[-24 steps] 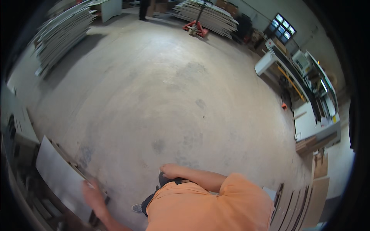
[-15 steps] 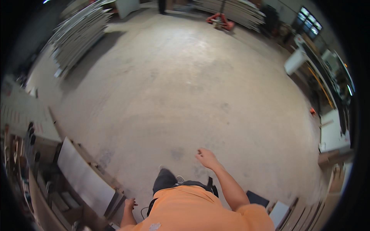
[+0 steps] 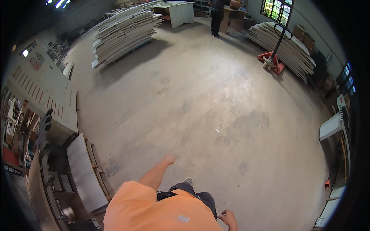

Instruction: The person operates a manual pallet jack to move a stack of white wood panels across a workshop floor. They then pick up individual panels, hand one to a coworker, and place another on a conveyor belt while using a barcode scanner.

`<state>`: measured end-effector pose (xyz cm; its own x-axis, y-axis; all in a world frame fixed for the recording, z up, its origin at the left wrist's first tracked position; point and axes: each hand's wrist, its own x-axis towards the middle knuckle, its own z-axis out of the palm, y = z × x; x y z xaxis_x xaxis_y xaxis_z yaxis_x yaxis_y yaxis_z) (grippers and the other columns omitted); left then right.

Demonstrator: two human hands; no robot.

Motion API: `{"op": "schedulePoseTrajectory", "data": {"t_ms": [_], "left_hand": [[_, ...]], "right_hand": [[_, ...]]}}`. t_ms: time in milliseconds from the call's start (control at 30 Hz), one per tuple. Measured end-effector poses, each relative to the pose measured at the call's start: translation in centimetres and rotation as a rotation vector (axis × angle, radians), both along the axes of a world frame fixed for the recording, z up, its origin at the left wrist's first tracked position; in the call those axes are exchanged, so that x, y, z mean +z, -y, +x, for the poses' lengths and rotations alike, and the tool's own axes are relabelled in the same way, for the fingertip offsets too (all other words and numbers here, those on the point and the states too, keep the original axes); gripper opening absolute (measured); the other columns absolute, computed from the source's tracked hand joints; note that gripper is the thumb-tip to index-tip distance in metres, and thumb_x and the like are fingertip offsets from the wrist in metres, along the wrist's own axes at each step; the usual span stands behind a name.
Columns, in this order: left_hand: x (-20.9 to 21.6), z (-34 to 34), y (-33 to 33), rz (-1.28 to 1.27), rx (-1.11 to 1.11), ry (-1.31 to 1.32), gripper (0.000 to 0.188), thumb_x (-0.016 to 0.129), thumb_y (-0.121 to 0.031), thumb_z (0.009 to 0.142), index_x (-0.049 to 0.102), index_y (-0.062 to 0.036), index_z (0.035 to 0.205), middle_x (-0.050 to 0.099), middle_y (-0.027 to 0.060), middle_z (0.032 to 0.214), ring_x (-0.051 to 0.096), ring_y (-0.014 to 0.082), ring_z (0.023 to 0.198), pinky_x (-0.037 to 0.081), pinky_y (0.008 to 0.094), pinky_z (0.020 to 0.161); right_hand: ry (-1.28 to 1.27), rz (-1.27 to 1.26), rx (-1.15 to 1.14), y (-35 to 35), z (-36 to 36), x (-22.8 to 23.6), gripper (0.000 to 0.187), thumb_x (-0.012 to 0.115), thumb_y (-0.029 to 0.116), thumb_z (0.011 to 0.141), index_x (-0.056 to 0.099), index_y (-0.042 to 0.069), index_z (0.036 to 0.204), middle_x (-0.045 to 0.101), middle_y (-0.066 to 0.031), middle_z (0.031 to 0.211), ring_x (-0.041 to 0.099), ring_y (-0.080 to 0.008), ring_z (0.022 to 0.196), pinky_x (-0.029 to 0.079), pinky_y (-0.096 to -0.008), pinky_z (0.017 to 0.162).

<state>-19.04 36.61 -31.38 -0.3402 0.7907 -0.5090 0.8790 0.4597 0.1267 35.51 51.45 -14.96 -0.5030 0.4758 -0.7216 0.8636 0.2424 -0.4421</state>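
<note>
My left hand swings out ahead of my body over the concrete floor. Motion smears its fingers, so whether they are closed does not show. Low beside my right hip is my right hand, its fingers curled together. A small pale spot shows at its fingertips, too small to name. Nearest to my left side lies a white panel on a wooden pallet. One shoe shows in front of my orange shirt.
Stacked white boards stand far left. A red pallet jack is parked by another board stack at the far right. A person in dark clothes stands at the back. Machines line the left; a white-and-black machine stands right.
The view has turned and tilted upward, bringing the back of the hall into sight. My left arm has swung forward and my right arm back to my side.
</note>
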Motion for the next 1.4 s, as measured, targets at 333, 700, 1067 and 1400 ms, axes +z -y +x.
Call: {"op": "schedulePoseTrajectory", "data": {"t_ms": [333,700,1067,1400], "left_hand": [[15.2,4.1,-33.6,0.629,0.127,0.529,0.039,0.063,-0.036,0.086,0.066,0.002,0.083,0.067,0.0244,0.082,0.065,0.0414,0.079,0.05,0.0501,0.074],[1.5,-10.8,-9.4,-0.141,0.867,0.298,0.025,0.074,-0.017,0.085,0.07,-0.012,0.109,0.075,0.0081,0.093,0.073,0.0282,0.073,0.059,0.0413,0.067],[-1.3,-15.5,-21.2,-0.284,1.241,0.707,0.044,0.059,-0.028,0.095,0.059,0.0055,0.125,0.069,0.015,0.124,0.076,0.0298,0.083,0.052,0.0413,0.058],[8.9,-21.7,-73.5,0.206,0.321,0.722,0.039,0.062,-0.029,0.091,0.068,0.0097,0.096,0.072,0.0198,0.082,0.067,0.023,0.062,0.049,0.0383,0.054]], "right_hand": [[0.129,-0.315,0.057,-10.7,-4.3,5.2,0.037,0.075,0.017,0.085,0.066,-0.005,0.114,0.072,-0.0161,0.105,0.07,-0.0274,0.097,0.055,-0.0356,0.085],[-0.183,-0.6,-0.424,-23.1,-7.1,2.2,0.031,0.07,0.01,0.089,0.065,-0.007,0.114,0.072,-0.0133,0.107,0.069,-0.0226,0.098,0.055,-0.0331,0.084],[-0.564,-0.96,-1.165,-24.3,-11.2,4.6,0.025,0.065,0.003,0.092,0.065,-0.009,0.114,0.071,-0.0104,0.109,0.068,-0.0179,0.099,0.054,-0.0305,0.083],[-0.17,-0.026,-0.787,-25.5,-24.9,4.1,0.021,0.069,0.02,0.093,0.068,0.004,0.107,0.072,-0.011,0.096,0.071,-0.0237,0.089,0.056,-0.0378,0.081]]}}
